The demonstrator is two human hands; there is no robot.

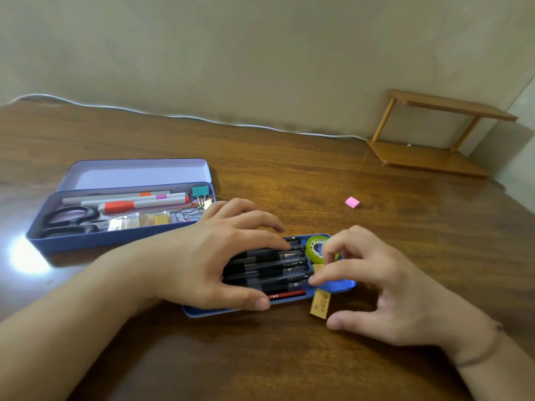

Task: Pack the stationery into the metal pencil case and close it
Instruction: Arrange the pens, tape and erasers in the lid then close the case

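Resting flat on a row of black pens [272, 263], your left hand [220, 256] has its fingers spread apart, and its thumb lies along the near edge of the blue inner tray [346, 286] that holds them. A red pencil [288, 294] lies just nearer you than the pens, touching the tray's front rim.

Your right hand [385, 285] hovers over the tray's right end with fingers loosely curled and not closed on anything — the forefinger tip touches a small yellow eraser [317, 268] sitting in the tray, beside the pen tips. A green tape roll [316, 249] lies in the tray's far right corner, partly hidden by your fingers. A yellow box [320, 304] leans over the tray's front edge, half out on the wooden table [289, 175], between your thumb and the tray.

The metal pencil case [115, 235] stands open to the left, well apart from the tray, its lid [136, 173] tilted back. Inside lie black scissors [69, 219], white markers with orange bands [130, 202], a teal binder clip [200, 191] in the far right corner, and some smaller clips.

A pink eraser [352, 202] sits alone on the table beyond your right hand — near a small wooden shelf [434, 134] by the wall.
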